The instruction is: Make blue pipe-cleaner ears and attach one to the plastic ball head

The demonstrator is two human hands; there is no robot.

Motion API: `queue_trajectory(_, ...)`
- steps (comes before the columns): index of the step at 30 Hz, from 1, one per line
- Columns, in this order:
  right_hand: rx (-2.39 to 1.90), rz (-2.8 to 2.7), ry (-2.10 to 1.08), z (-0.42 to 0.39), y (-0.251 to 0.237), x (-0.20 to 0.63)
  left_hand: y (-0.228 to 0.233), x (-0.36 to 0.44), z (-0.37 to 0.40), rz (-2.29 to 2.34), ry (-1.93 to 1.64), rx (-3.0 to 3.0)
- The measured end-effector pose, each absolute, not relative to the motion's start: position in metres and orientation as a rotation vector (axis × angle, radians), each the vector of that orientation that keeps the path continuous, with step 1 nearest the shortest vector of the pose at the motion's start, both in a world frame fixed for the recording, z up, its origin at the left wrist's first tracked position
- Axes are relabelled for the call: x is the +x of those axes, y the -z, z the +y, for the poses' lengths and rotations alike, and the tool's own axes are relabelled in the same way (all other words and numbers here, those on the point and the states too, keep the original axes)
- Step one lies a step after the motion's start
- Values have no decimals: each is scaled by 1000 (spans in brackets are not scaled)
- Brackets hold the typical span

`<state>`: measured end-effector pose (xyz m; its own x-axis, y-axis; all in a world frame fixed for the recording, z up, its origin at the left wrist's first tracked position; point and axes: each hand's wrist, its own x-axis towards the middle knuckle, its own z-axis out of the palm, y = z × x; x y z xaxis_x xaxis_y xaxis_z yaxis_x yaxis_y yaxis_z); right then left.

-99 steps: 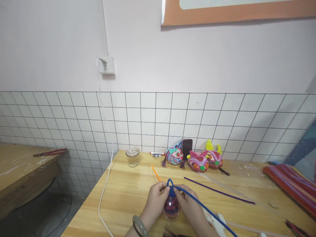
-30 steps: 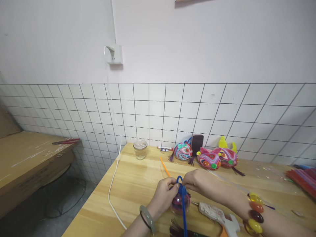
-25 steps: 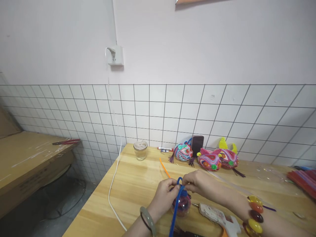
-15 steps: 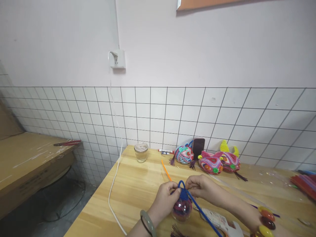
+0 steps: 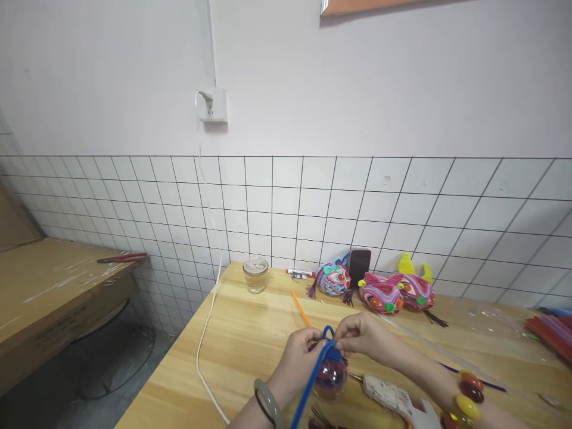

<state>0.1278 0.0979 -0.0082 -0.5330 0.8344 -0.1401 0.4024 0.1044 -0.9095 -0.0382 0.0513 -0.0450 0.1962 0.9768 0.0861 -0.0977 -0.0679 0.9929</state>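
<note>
While hands point(image 5: 333, 348) pinch blue pipe cleaner point(image 5: 313, 378), glue gun point(image 5: 393, 400) beside ball point(image 5: 330, 375).

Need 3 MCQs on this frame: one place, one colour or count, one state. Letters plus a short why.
1. Where does the glass jar stand?
A. near the table's back left corner
B. on the floor
C. beside the glue gun

2. What colour is the pipe cleaner that both hands work?
A. yellow
B. blue
C. white

3. How do the hands stand at the clear ball?
A. both lie flat on the table
B. left hand and right hand pinch at its top
C. only the right hand touches it

Answers:
1 A: the jar stands by the tiled wall near the table's left edge, far from the glue gun.
2 B: a blue loop rises between the fingertips and the strand runs down toward the camera.
3 B: both hands meet at the blue loop on top of the ball.
</note>
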Motion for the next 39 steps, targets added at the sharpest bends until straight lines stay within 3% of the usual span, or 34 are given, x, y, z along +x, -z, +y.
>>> queue_trajectory(23, -1117, -1740, -1646, 89, 5, 128, 51, -42, 53, 1007, -1160, 1341)
queue_trajectory(39, -1144, -1554, -1662, 96, 30, 123, 55, -40, 54, 995, -1187, 1342)
